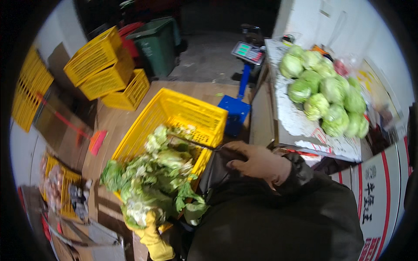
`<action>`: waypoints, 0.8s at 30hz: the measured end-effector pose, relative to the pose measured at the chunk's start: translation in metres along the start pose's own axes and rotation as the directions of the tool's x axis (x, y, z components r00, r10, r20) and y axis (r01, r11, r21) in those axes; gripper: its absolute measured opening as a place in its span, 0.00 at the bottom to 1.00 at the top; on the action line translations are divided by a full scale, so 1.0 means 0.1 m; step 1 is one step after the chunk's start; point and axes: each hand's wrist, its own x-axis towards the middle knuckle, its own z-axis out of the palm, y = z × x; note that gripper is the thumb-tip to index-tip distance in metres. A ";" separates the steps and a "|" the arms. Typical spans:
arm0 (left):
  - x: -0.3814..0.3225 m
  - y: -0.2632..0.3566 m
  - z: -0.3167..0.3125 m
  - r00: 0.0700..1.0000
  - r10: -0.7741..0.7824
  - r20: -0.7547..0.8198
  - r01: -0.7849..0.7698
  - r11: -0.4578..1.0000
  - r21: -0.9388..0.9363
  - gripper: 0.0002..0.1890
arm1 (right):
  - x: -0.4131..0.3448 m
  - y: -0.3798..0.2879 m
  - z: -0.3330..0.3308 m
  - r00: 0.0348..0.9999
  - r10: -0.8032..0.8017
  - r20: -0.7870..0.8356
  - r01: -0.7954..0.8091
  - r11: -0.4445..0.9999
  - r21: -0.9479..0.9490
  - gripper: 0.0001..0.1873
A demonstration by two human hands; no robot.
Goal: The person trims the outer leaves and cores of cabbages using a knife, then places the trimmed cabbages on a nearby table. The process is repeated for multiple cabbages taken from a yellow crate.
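My left hand [152, 236], in a yellow glove, grips a leafy head of lettuce [138, 207] by its pale underside, at the near end of a yellow plastic crate [199, 114]. Loose lettuce leaves [169, 160] lie heaped in that crate and hang over its near rim. To the right, my right hand [258, 160] is at the crate's side with its fingers curled, over dark cloth [215, 171] at my front. From its fingertips a thin dark tool [192, 141] reaches over the crate; whether it is a knife is unclear.
Several round lettuce heads [326, 91] are piled on a worn table [287, 120] at right. A blue platform scale [233, 114] stands beside it. Stacked yellow crates [106, 76], a green wheeled bin [155, 49] and a red broom [97, 142] are left and beyond. Printed cartons [375, 189] stand right.
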 end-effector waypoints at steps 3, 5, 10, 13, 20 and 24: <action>0.14 -0.22 -0.27 1.000 0.007 -0.022 -0.006 0.999 0.039 0.43 | -0.43 0.23 -0.36 0.862 -0.193 -0.469 0.133 0.978 -0.159 0.24; 0.17 -0.40 -0.43 0.996 -0.079 -0.042 0.077 0.996 -0.040 0.45 | -0.58 0.43 -0.58 0.682 -0.110 -0.723 -0.160 0.942 -0.294 0.20; 0.07 -0.73 -0.57 0.997 0.066 -0.045 -0.067 0.998 -0.011 0.51 | -0.74 1.01 -1.12 0.651 -0.130 -0.748 -0.541 0.612 -0.577 0.16; 0.08 -0.81 -0.61 0.986 -0.086 -0.142 0.063 0.985 -0.164 0.52 | -0.74 1.10 -1.21 0.593 -0.101 -0.799 -0.661 0.506 -0.555 0.14; 0.15 -0.64 -0.28 0.998 0.063 -0.008 -0.063 0.997 -0.053 0.55 | -0.45 0.10 -0.85 0.324 -0.425 -0.845 0.141 0.905 -0.401 0.06; 0.23 -0.13 0.27 0.915 0.381 0.130 -0.402 0.887 0.227 0.57 | 0.28 -0.39 0.06 0.904 -0.348 -0.250 0.426 0.672 0.605 0.20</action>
